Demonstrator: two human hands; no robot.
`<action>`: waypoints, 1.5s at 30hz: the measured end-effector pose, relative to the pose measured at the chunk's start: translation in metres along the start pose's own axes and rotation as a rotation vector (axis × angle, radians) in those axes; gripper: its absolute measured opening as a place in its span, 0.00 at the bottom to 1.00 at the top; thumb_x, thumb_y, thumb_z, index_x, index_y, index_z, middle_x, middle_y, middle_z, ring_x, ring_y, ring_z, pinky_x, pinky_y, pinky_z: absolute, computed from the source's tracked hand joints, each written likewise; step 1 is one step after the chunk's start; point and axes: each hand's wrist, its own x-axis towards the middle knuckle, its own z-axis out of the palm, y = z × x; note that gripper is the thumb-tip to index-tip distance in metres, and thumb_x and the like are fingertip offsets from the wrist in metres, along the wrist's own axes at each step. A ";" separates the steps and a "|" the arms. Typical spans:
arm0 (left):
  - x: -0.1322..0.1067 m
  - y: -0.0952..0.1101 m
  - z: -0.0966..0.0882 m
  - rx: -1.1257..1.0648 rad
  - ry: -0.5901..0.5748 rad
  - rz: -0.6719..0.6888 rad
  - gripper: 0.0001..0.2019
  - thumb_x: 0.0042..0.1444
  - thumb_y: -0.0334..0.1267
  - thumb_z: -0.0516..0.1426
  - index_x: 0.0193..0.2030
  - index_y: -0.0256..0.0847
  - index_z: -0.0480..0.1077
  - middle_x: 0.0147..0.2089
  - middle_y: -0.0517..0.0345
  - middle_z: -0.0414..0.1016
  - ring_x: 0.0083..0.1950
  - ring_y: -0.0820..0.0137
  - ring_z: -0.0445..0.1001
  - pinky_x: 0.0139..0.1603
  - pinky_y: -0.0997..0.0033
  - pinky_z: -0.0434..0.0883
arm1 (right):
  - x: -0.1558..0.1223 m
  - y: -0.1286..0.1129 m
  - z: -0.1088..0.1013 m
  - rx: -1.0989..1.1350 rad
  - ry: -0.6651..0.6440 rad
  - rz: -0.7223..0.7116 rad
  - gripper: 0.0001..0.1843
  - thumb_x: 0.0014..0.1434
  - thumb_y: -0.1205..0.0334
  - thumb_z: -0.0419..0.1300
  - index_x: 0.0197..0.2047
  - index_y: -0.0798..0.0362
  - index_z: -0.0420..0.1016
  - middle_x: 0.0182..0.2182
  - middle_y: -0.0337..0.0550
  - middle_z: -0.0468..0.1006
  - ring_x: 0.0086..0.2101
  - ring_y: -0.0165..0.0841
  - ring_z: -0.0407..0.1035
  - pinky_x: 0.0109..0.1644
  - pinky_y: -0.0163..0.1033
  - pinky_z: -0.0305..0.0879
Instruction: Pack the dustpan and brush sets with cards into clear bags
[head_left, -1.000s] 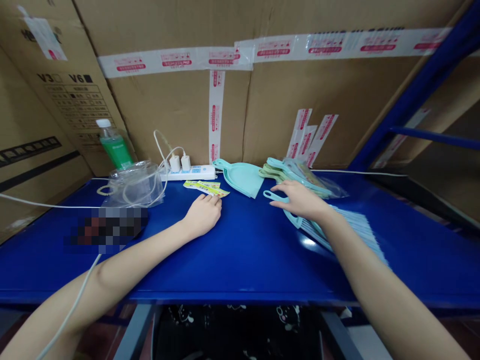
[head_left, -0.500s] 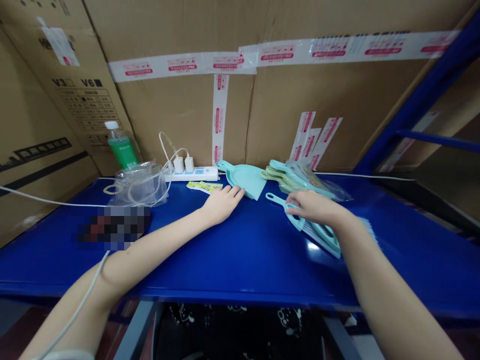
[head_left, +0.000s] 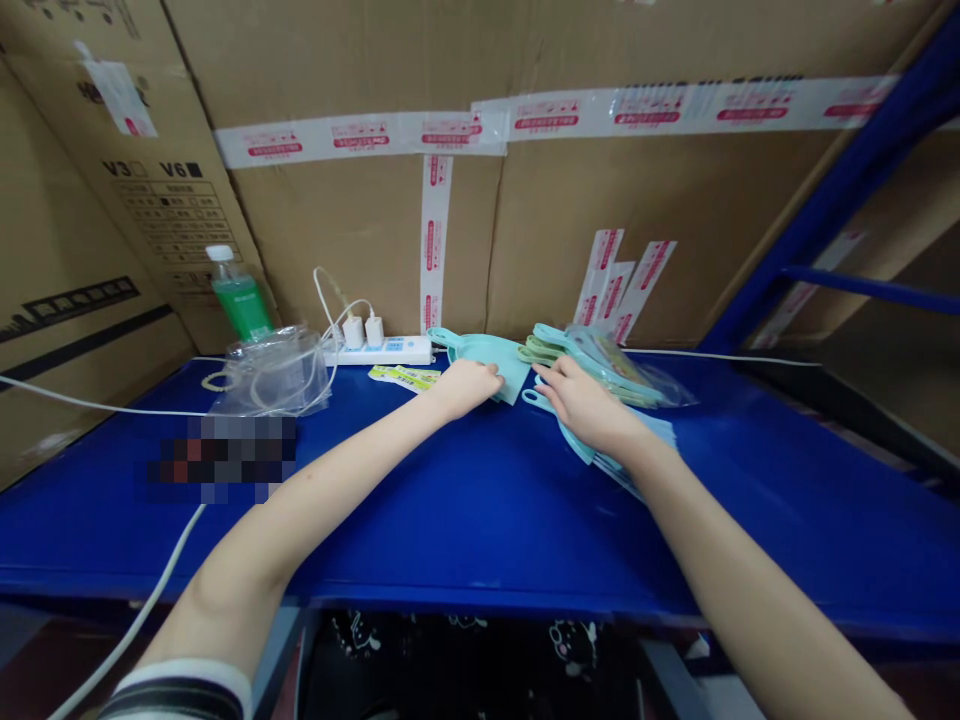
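A light-blue dustpan [head_left: 491,350] lies at the back of the blue table, its looped handle pointing left. My left hand [head_left: 466,387] is closed at its front edge, fingers curled over the rim and hiding part of it. To the right, my right hand [head_left: 583,402] hovers with fingers apart, holding nothing I can see. Below it rest light-blue hand brushes [head_left: 619,472], partly covered by that hand and forearm. One looped brush handle [head_left: 534,398] shows beside the fingertips. Behind lie bagged green and blue dustpan sets [head_left: 600,360].
A white power strip [head_left: 397,350] with two plugged chargers stands by the cardboard wall [head_left: 360,220]. Yellow-green packets [head_left: 401,377] lie before it. At left are a green bottle [head_left: 244,300], clear plastic bags [head_left: 274,370] and a white cable [head_left: 105,405]. A blue frame post [head_left: 814,210] slants at right.
My right hand has let go of the brush and moved left, toward the dustpan. My left hand has shifted right and its fingers have curled at the dustpan's edge.
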 end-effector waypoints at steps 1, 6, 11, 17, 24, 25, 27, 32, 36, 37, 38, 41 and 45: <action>-0.001 0.001 -0.001 0.005 0.005 0.005 0.10 0.59 0.23 0.49 0.39 0.31 0.72 0.34 0.48 0.73 0.36 0.65 0.76 0.28 0.71 0.67 | 0.001 -0.001 0.002 0.007 0.014 -0.008 0.21 0.63 0.61 0.44 0.53 0.56 0.69 0.38 0.52 0.69 0.34 0.40 0.70 0.40 0.44 0.69; -0.020 0.010 -0.009 0.027 0.025 0.030 0.11 0.60 0.23 0.47 0.41 0.32 0.70 0.37 0.48 0.72 0.35 0.66 0.76 0.26 0.72 0.67 | 0.002 -0.004 0.003 0.054 0.037 -0.042 0.23 0.62 0.64 0.42 0.57 0.60 0.64 0.38 0.52 0.68 0.36 0.40 0.69 0.46 0.46 0.67; -0.061 0.027 -0.013 0.050 0.037 0.091 0.11 0.60 0.23 0.46 0.38 0.33 0.68 0.35 0.50 0.70 0.31 0.68 0.74 0.23 0.72 0.67 | 0.000 -0.012 0.006 0.082 0.039 -0.076 0.25 0.62 0.65 0.41 0.61 0.58 0.59 0.39 0.53 0.67 0.39 0.42 0.68 0.46 0.48 0.67; -0.109 0.043 -0.006 0.061 0.076 0.199 0.10 0.59 0.24 0.45 0.38 0.34 0.67 0.31 0.54 0.67 0.27 0.69 0.70 0.20 0.71 0.67 | 0.000 -0.028 0.012 0.083 0.003 -0.189 0.24 0.61 0.70 0.42 0.59 0.62 0.61 0.39 0.55 0.68 0.40 0.42 0.68 0.44 0.46 0.68; -0.131 0.048 -0.006 0.016 0.131 0.220 0.08 0.59 0.25 0.47 0.39 0.33 0.66 0.31 0.55 0.67 0.24 0.70 0.68 0.19 0.70 0.66 | -0.005 -0.046 0.017 -0.036 -0.064 -0.294 0.22 0.60 0.72 0.46 0.56 0.64 0.65 0.36 0.54 0.69 0.36 0.41 0.69 0.40 0.43 0.68; -0.133 0.050 -0.007 0.007 0.141 0.226 0.08 0.59 0.25 0.47 0.39 0.33 0.66 0.31 0.55 0.67 0.24 0.70 0.67 0.19 0.70 0.65 | -0.006 -0.046 0.018 -0.059 -0.076 -0.301 0.22 0.60 0.73 0.46 0.56 0.64 0.65 0.36 0.53 0.69 0.35 0.40 0.70 0.39 0.42 0.68; -0.136 0.054 -0.008 -0.012 0.169 0.250 0.09 0.59 0.25 0.46 0.39 0.33 0.66 0.31 0.55 0.67 0.24 0.71 0.67 0.18 0.71 0.65 | -0.007 -0.044 0.019 -0.090 -0.096 -0.312 0.23 0.59 0.74 0.45 0.56 0.61 0.65 0.37 0.52 0.70 0.33 0.38 0.70 0.37 0.40 0.67; -0.139 0.062 -0.006 -0.072 0.277 0.290 0.10 0.59 0.25 0.45 0.39 0.32 0.67 0.31 0.56 0.67 0.24 0.71 0.67 0.18 0.70 0.64 | -0.006 -0.039 0.016 -0.138 -0.173 -0.233 0.23 0.60 0.74 0.45 0.58 0.58 0.64 0.39 0.52 0.70 0.31 0.36 0.72 0.35 0.38 0.67; -0.139 0.063 -0.003 -0.074 0.307 0.313 0.12 0.60 0.24 0.44 0.42 0.31 0.68 0.32 0.55 0.69 0.26 0.72 0.68 0.18 0.70 0.64 | -0.006 -0.036 0.009 -0.133 -0.233 -0.167 0.24 0.59 0.75 0.44 0.58 0.60 0.64 0.40 0.54 0.70 0.33 0.37 0.73 0.35 0.38 0.68; -0.139 0.063 -0.003 -0.079 0.326 0.318 0.13 0.61 0.24 0.44 0.43 0.30 0.68 0.32 0.54 0.69 0.26 0.72 0.68 0.18 0.70 0.64 | -0.006 -0.034 0.008 -0.129 -0.239 -0.158 0.24 0.59 0.75 0.44 0.58 0.60 0.64 0.40 0.54 0.70 0.32 0.37 0.73 0.35 0.38 0.68; -0.139 0.063 -0.002 -0.089 0.356 0.321 0.13 0.61 0.24 0.44 0.44 0.30 0.68 0.32 0.54 0.70 0.26 0.72 0.68 0.18 0.70 0.63 | -0.006 -0.033 0.008 -0.129 -0.242 -0.149 0.24 0.59 0.74 0.45 0.58 0.60 0.65 0.39 0.54 0.70 0.32 0.37 0.73 0.35 0.38 0.67; -0.138 0.063 -0.002 -0.134 0.465 0.329 0.12 0.61 0.24 0.45 0.46 0.28 0.67 0.30 0.56 0.70 0.25 0.73 0.68 0.17 0.71 0.62 | -0.005 -0.029 0.007 -0.126 -0.257 -0.118 0.23 0.60 0.73 0.45 0.57 0.60 0.65 0.39 0.54 0.70 0.31 0.37 0.72 0.35 0.38 0.68; -0.138 0.064 -0.003 -0.171 0.528 0.339 0.11 0.61 0.25 0.47 0.45 0.28 0.67 0.27 0.58 0.70 0.25 0.73 0.69 0.18 0.72 0.62 | -0.003 -0.028 0.003 -0.096 -0.274 -0.083 0.22 0.60 0.74 0.46 0.56 0.59 0.66 0.40 0.53 0.69 0.33 0.35 0.72 0.39 0.37 0.68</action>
